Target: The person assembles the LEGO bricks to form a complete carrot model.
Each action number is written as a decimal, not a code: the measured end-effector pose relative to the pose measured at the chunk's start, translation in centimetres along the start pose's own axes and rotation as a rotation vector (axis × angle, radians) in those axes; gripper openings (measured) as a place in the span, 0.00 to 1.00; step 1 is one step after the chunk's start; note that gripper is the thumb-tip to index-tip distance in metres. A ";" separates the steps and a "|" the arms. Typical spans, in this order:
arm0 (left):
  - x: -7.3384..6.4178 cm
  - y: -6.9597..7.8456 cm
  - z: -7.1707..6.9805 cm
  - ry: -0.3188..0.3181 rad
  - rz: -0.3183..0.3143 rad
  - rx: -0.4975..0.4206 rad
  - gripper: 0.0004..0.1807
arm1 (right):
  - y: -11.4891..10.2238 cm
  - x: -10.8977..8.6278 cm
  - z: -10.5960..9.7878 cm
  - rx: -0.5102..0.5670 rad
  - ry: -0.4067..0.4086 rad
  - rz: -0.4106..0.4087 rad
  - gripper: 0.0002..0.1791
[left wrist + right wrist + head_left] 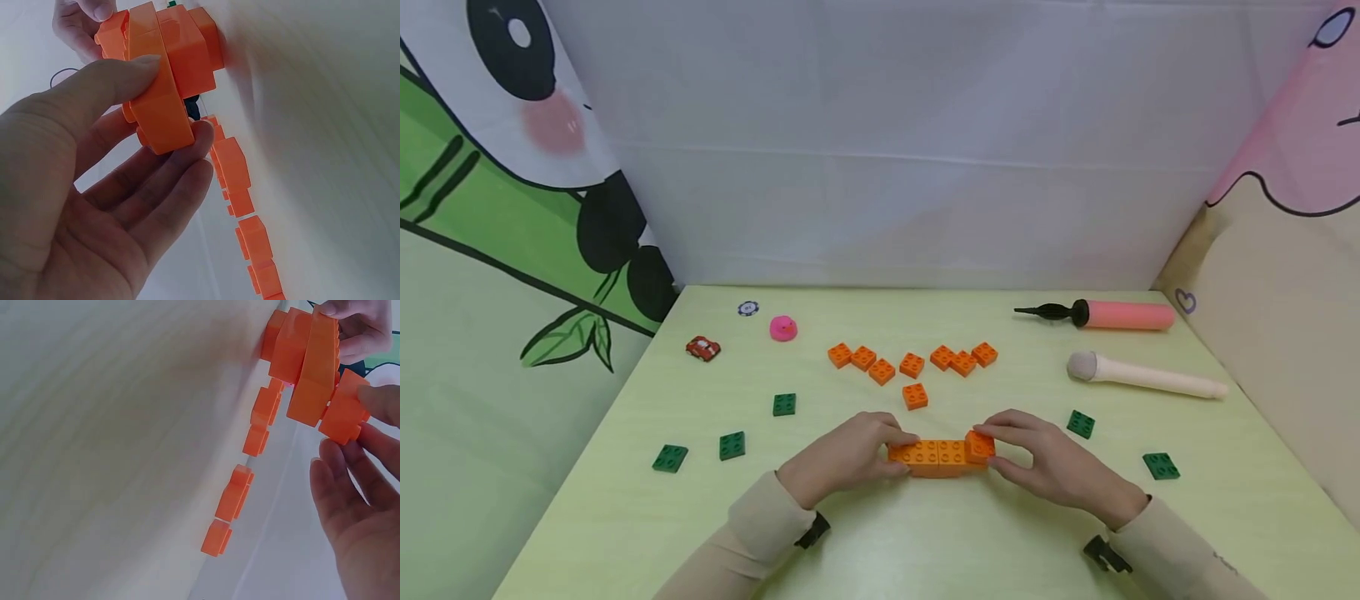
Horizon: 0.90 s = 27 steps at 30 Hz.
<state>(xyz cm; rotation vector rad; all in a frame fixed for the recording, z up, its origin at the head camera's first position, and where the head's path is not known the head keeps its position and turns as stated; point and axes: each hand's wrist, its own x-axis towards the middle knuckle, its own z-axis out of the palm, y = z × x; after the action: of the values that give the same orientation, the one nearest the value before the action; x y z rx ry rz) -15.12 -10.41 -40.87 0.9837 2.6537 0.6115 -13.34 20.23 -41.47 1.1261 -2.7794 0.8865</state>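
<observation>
My left hand [856, 450] pinches the left end of a stepped stack of orange building bricks [936, 460], its thumb on the near side. In the left wrist view the stack's long top brick [159, 106] overhangs narrower bricks [187, 53] beneath it. At the right end, my right hand [1051, 457] holds a small orange brick [980, 447] between thumb and fingers. That small brick [345, 407] sits slightly askew over the long brick's studs in the right wrist view. Whether it is pressed fully down I cannot tell.
Several loose orange bricks [912, 365] lie beyond the stack. Green bricks [732, 445] flank both hands. Farther back are a red toy car [703, 348], a pink toy [783, 328], a poker chip [748, 308], a pink pump [1127, 315] and a white toy microphone [1157, 378].
</observation>
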 end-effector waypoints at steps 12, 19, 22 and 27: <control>-0.1 0.0 -0.1 0.007 0.009 -0.023 0.23 | 1.4 0.3 0.5 0.352 -0.104 0.135 0.26; -0.2 0.0 -0.1 0.016 0.015 -0.040 0.22 | 1.8 0.5 0.7 0.376 -0.094 0.125 0.26; -0.2 0.0 -0.1 0.018 0.018 -0.044 0.22 | 1.8 0.6 0.7 0.367 -0.098 0.111 0.26; -0.2 0.1 -0.1 0.012 0.011 -0.037 0.22 | 1.6 0.7 0.7 0.373 -0.107 0.108 0.26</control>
<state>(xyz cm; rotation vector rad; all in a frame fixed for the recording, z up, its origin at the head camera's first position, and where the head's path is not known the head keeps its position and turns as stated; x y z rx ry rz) -14.98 -10.52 -40.73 0.9872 2.6397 0.6687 -14.80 20.37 -42.67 1.0962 -2.8588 1.4460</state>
